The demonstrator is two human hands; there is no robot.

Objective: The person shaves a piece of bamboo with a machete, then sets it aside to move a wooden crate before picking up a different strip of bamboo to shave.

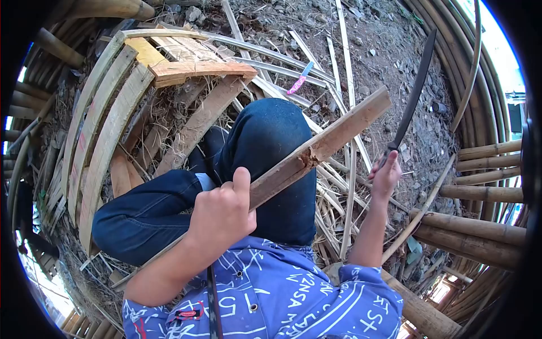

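Nearest is the blue printed shirt, white lettering all over, w/ a dark strap down the front. Beyond it, the raised knee in dark jeans; I'll place everything by that knee. The other leg's folded on the knee's L.

L hand is just on the near side of the knee, closed tight round a wooden slat, one digit sticking up. The slat slants across the knee, far end out past its R side; can't tell from here if wood & knee touch. Rough, chipped spot abt midway along the visible length.

R hand is well off to the knee's R, fist wrapped on the handle of a machete. Long dark blade points up & away, clear of the slat.

L of the knee: curved slatted wooden frame, w/ dry shavings inside. Just beyond the knee: pink-&-blue item among thin strips, which also run down the knee's R side. Dirt ground around, then bamboo poles far R of the knee.
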